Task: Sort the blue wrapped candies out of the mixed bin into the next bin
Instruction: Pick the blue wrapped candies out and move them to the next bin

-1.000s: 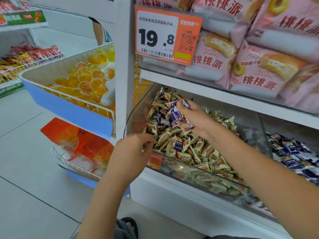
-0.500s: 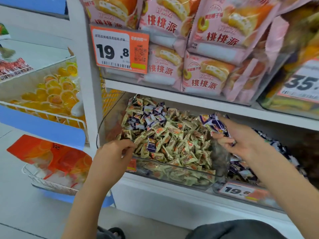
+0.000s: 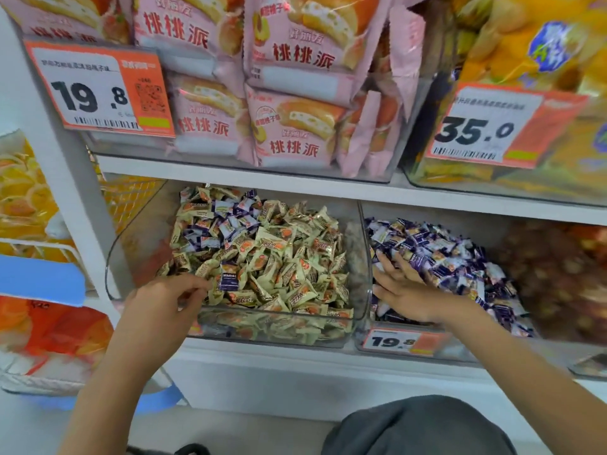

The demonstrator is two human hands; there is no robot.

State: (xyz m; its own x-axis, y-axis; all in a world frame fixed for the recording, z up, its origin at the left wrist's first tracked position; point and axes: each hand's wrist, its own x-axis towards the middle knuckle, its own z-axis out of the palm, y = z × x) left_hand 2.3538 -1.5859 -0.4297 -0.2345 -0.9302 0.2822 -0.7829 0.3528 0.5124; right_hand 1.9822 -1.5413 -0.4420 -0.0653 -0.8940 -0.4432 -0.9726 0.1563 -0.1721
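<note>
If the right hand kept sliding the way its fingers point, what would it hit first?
The right hand already lies open on the blue candies; going on, it would probably push deeper into that pile, toward the bin's back.

right hand [image 3: 405, 292] moved into the next bin [image 3: 368, 336], now flat, blue candies released.

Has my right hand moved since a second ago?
Yes. The right hand went rightward, from over the mixed bin, across the clear divider wall, and now lies open on the blue candies in the next bin.
</note>
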